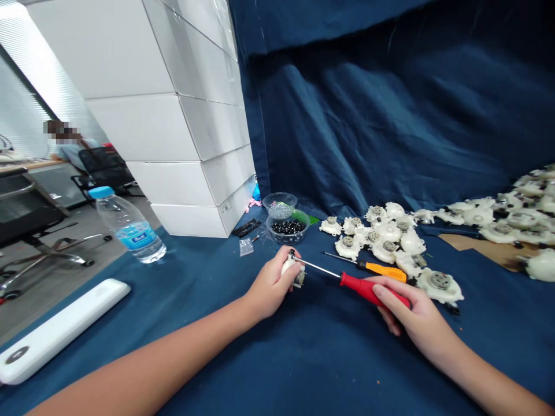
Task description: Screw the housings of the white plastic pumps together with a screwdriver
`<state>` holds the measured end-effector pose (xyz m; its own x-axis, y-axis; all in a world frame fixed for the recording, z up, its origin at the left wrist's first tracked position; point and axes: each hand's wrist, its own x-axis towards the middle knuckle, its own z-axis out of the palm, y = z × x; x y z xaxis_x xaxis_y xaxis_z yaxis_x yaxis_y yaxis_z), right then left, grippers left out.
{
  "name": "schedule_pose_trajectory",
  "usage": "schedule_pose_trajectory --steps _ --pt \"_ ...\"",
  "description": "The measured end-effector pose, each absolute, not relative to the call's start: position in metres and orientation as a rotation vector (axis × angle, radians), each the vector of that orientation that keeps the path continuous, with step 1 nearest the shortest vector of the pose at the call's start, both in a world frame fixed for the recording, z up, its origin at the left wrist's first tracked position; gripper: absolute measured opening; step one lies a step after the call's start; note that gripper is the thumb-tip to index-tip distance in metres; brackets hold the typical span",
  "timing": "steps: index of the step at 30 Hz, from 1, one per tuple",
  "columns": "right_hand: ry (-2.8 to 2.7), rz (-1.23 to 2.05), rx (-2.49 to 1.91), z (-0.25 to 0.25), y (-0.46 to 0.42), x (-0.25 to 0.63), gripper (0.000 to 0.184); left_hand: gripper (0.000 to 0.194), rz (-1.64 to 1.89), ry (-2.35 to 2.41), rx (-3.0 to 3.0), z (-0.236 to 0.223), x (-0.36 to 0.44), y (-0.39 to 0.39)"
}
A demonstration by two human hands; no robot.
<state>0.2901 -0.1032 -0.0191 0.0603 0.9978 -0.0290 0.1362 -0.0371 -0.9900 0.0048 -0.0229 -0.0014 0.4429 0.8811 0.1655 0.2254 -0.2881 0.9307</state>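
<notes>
My left hand [271,286] is closed around a small white plastic motor part [295,271] resting on the blue cloth. My right hand [405,309] grips the red handle of a screwdriver [364,288]. Its thin metal shaft runs left and its tip touches the top of the white part. An orange-handled screwdriver [381,269] lies on the cloth just behind the red one. A cluster of several similar white parts [385,234] lies behind and to the right of my hands.
Two small clear bowls [287,226] stand behind my left hand, one holding dark pieces. A water bottle [128,225] and a long white device [60,326] lie at the left. Stacked white boxes [173,115] rise behind. More white parts [511,216] are heaped at the far right. A person sits far left.
</notes>
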Motion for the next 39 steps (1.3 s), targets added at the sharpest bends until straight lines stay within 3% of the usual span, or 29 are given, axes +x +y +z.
schedule_pose_trajectory --steps 10,19,25,32,39 --pt "-1.563 0.862 -1.421 -0.008 -0.107 0.292 0.039 0.024 0.902 0.989 1.764 -0.004 0.002 -0.018" --pt "-1.325 0.971 -1.429 -0.015 -0.102 0.289 0.057 0.027 0.881 0.985 1.809 -0.003 0.002 -0.017" --pt "-1.39 0.88 -1.452 -0.007 -0.108 0.284 0.041 0.027 0.889 0.984 1.804 -0.002 0.002 -0.019" --pt "-1.35 1.141 -1.405 -0.012 -0.11 0.288 0.056 0.027 0.886 0.982 1.829 -0.001 0.002 -0.019" --pt "-1.335 1.098 -1.417 -0.017 -0.107 0.287 0.053 0.028 0.866 1.006 1.856 -0.003 0.001 -0.017"
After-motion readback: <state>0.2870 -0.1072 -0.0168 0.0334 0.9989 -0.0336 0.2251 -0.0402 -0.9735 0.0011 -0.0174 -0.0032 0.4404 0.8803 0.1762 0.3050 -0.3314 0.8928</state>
